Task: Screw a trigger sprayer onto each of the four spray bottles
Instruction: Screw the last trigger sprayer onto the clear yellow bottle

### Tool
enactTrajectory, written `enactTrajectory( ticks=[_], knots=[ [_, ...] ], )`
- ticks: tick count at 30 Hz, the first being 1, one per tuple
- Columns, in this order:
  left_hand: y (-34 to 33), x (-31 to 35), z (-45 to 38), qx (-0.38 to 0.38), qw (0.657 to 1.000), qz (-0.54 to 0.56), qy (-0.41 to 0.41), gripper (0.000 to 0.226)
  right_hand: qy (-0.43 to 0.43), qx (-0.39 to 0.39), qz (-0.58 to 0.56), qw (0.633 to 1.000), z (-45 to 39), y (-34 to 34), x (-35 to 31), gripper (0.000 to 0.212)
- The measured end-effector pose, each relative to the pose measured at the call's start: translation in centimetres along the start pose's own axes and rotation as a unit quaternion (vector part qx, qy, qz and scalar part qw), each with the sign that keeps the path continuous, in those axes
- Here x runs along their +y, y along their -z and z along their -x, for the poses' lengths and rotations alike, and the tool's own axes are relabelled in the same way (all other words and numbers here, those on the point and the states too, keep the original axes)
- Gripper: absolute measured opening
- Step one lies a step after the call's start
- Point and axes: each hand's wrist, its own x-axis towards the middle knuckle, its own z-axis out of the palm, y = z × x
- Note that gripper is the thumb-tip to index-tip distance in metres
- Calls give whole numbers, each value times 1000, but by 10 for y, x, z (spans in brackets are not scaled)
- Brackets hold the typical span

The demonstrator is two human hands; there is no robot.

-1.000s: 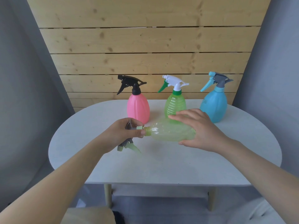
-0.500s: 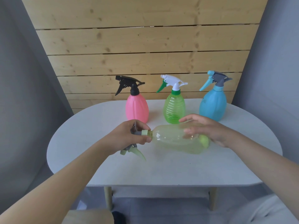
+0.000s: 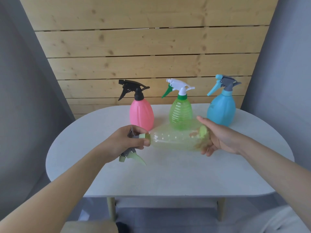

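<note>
A pale yellow-green translucent bottle (image 3: pixel 175 140) lies sideways above the white table (image 3: pixel 168 174), held between my hands. My left hand (image 3: pixel 124 142) is closed around its grey and light-green trigger sprayer (image 3: pixel 131 154), whose collar meets the bottle neck; the trigger points down. My right hand (image 3: pixel 217 137) cups the bottle's base from behind. Three bottles stand upright at the back with sprayers on them: a pink bottle (image 3: pixel 141 115) with a black sprayer, a green bottle (image 3: pixel 180 113) with a white sprayer, a blue bottle (image 3: pixel 221 109) with a grey and blue sprayer.
A wooden plank wall (image 3: pixel 148 47) rises right behind the table. Grey walls close in on both sides. The table's front edge (image 3: pixel 168 195) curves near me, with pale legs below it.
My right hand has slid from the top of the bottle's middle to its base, and the bottle has lifted slightly. My left hand stays on the sprayer.
</note>
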Motion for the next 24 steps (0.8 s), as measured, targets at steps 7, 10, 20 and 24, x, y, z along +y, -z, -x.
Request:
enactTrajectory(
  ticks=[7,10,20,24],
  knots=[
    [0,-1,-6,17,1000,25,5,27,-8,-50,-54,997,-2,-2,4,73],
    [2,1,-5,24,999,31,4,27,90,-68,-117,987,0,-1,4,64],
    [1,5,-4,30,999,-21,-8,37,-70,-18,101,992,0,-5,5,108],
    [0,1,-7,37,999,8,8,38,0,-62,-52,997,0,-7,4,68]
  ],
)
